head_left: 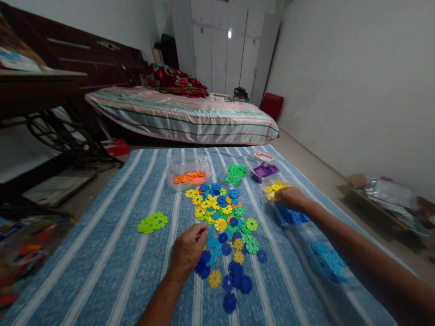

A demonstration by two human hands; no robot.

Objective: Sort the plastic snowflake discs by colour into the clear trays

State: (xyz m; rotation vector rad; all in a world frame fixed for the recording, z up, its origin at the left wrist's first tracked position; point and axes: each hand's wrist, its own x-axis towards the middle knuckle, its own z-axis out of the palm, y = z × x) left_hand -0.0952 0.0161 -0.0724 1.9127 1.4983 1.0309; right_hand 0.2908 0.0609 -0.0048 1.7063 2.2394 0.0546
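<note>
Colourful flower-shaped plastic discs (220, 224) lie in a loose pile of yellow, blue, green and a few orange on the striped cloth. My left hand (190, 244) rests at the pile's left edge, fingers curled closed; whatever they hold is hidden. My right hand (290, 198) reaches into a clear container of yellow discs (274, 188), its fingers closed and their tips hidden among the discs. A light-green group of discs (152, 222) lies apart, left of the pile.
Clear containers hold orange discs (189, 177), green discs (235, 174), purple discs (265, 170), dark-blue discs (292, 216) and light-blue discs (328, 260). Beyond the cloth-covered surface (112, 235) stands a bed (190, 117). A cardboard box (384, 203) sits on the floor at right.
</note>
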